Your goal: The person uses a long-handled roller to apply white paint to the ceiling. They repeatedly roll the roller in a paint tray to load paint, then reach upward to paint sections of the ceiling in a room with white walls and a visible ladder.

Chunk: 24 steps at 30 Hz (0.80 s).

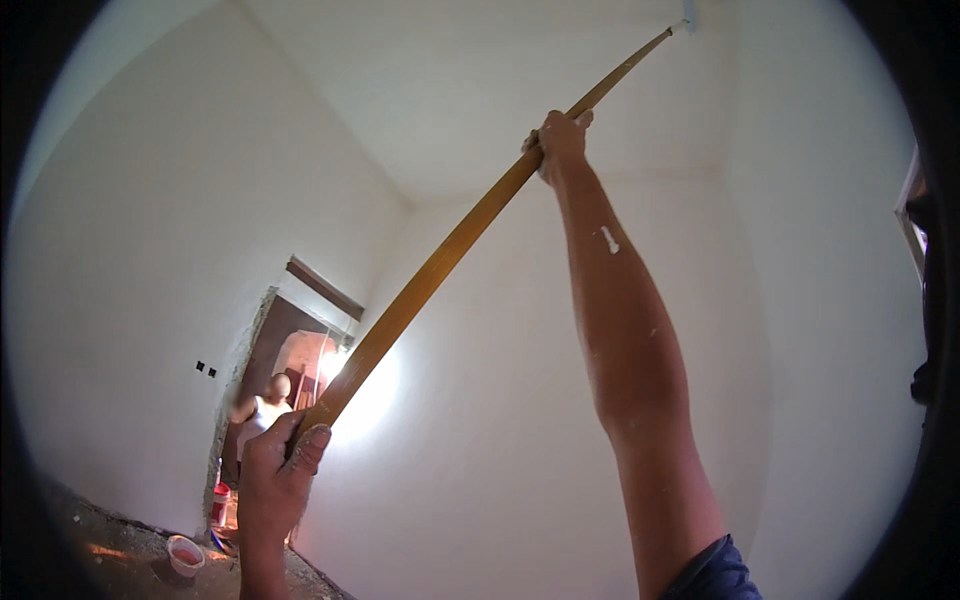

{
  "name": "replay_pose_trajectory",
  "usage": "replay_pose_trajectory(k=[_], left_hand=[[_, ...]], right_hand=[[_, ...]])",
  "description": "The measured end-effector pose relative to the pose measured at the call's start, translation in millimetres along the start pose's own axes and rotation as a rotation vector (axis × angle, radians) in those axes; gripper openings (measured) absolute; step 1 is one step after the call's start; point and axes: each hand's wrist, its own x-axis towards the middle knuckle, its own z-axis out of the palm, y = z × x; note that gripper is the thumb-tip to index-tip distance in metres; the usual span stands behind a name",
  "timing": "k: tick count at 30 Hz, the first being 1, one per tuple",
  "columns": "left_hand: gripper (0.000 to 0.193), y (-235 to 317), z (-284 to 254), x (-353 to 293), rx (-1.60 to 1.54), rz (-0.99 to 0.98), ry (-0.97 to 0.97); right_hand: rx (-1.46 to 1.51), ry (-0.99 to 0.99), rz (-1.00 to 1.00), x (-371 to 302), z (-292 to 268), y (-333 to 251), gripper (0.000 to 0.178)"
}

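A long wooden pole [440, 268] slants up across the view from lower left to upper right. My left hand [278, 468] is closed round its lower end, with the thumb laid along it. Higher up, my right hand [562, 142] grips the same pole with that arm stretched out. At the far tip a thin metal piece joins a small pale blue head [690, 14], perhaps a paint roller, up by the ceiling near the right wall; its shape is too small to make out. White splashes mark my right hand and forearm.
At the left, a rough-edged doorway [300, 330] shows a person [265, 410] and a bright lamp [335, 365]. A pinkish-white bucket [186, 556] stands on the dirty floor, and a red bucket [220, 503] in the doorway. A dark shape [925, 300] with a window edge is at far right.
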Motion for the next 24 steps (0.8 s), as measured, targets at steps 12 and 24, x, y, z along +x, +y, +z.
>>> replay_pose_trajectory(k=[12, 24], left_hand=[[0.039, -80, -54, -29, 0.025, -0.145, 0.147], [0.024, -141, -112, -65, 0.009, -0.291, 0.285]], right_hand=[[-0.014, -0.052, 0.037, -74, 68, 94, 0.086], [-0.013, -0.088, -0.026, -145, 139, 156, 0.079]])
